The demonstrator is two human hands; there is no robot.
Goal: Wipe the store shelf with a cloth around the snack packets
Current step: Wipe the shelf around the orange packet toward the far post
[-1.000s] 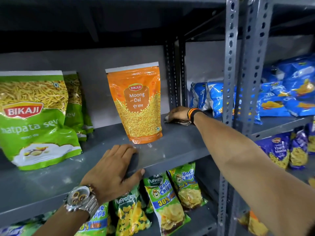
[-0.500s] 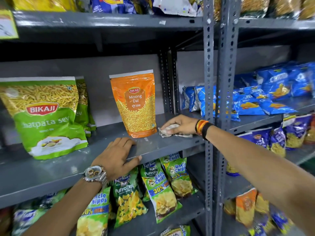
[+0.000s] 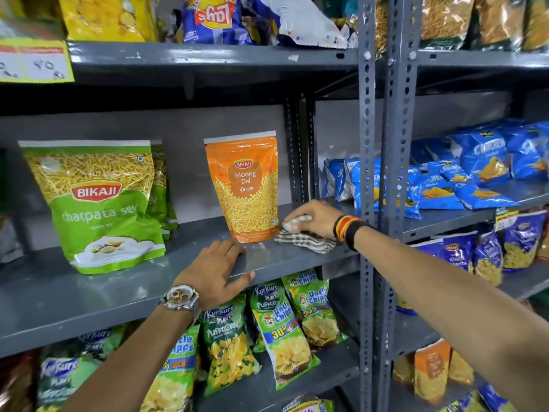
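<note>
A grey metal shelf [image 3: 89, 295] holds an upright orange Moong Dal packet [image 3: 245, 188] and, to its left, a large green Chatpata Sev packet [image 3: 101, 203] with another green packet behind it. My right hand [image 3: 312, 217] presses a checked cloth [image 3: 306, 240] onto the shelf just right of the orange packet, fingers closed on the cloth's bunched top. My left hand [image 3: 212, 272], with a wristwatch, lies flat and spread on the shelf's front edge, in front of the orange packet, holding nothing.
Perforated grey uprights [image 3: 367, 173] stand right of my cloth hand. Blue snack packets [image 3: 445, 179] fill the neighbouring shelf. Green chip packets [image 3: 279, 325] hang below, and more packets [image 3: 214, 19] crowd the shelf above.
My right hand has drawn the cloth from the shelf's back corner forward and left, up beside the orange packet. The view has pulled back and tilted upward. My left hand stays put.
</note>
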